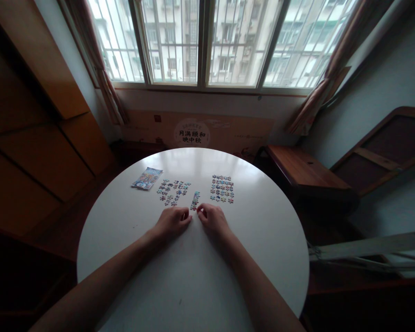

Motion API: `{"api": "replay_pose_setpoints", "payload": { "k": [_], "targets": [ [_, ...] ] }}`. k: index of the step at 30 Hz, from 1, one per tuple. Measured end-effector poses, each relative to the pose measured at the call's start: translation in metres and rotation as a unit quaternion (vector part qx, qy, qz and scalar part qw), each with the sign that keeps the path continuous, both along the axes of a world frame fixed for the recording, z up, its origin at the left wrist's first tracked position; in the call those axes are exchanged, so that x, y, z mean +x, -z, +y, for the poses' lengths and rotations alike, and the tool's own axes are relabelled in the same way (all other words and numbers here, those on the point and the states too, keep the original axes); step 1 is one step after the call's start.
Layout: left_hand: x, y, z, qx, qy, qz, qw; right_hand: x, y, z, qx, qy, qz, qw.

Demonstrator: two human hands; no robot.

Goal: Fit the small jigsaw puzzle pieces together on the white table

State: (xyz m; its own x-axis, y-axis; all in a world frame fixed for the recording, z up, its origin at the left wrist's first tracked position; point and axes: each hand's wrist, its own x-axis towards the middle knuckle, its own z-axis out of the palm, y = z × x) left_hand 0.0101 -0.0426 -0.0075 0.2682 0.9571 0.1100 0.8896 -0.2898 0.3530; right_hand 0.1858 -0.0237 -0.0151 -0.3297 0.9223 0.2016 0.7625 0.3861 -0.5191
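White and smooth, the round table (200, 286) fills the middle of the room, pale light lying across its far edge. At twelve o'clock beyond it stands a barred window (203, 44), with a tan printed cardboard panel (141, 127) below the sill. Curtains hang at eleven (105, 87) and one o'clock (311, 106); brown cupboards (76, 147) rise at ten, and a wooden bench (304, 168) sits at two.

On the tabletop, a colourful picture sheet (147, 178) lies toward eleven o'clock. Just beside it, also near eleven, is a loose cluster of puzzle pieces (164, 192); another group (222, 191) lies in rough rows at one. Between them, at twelve, a short narrow strip of pieces (195, 200) points away from the person.

The left hand (173, 218) is curled, thumb and forefinger brought near each other beside the strip's near end; whether anything is between them I cannot tell. The right hand (212, 217) is bent into a pinch, its fingertips at the strip's near end, though whether they grip a piece is too small to tell.

Both forearms reach in over the table, the left from seven o'clock, the right from five, converging with knuckles upward.
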Motion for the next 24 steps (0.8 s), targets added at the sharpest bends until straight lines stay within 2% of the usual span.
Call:
{"api": "replay_pose_setpoints", "payload": {
  "k": [24],
  "targets": [
    [-0.0008, 0.0008, -0.0002, 0.001, 0.004, -0.003, 1.0, 0.0006, 0.0016, 0.0, 0.01, -0.003, 0.004, 1.0]
  ]
}}
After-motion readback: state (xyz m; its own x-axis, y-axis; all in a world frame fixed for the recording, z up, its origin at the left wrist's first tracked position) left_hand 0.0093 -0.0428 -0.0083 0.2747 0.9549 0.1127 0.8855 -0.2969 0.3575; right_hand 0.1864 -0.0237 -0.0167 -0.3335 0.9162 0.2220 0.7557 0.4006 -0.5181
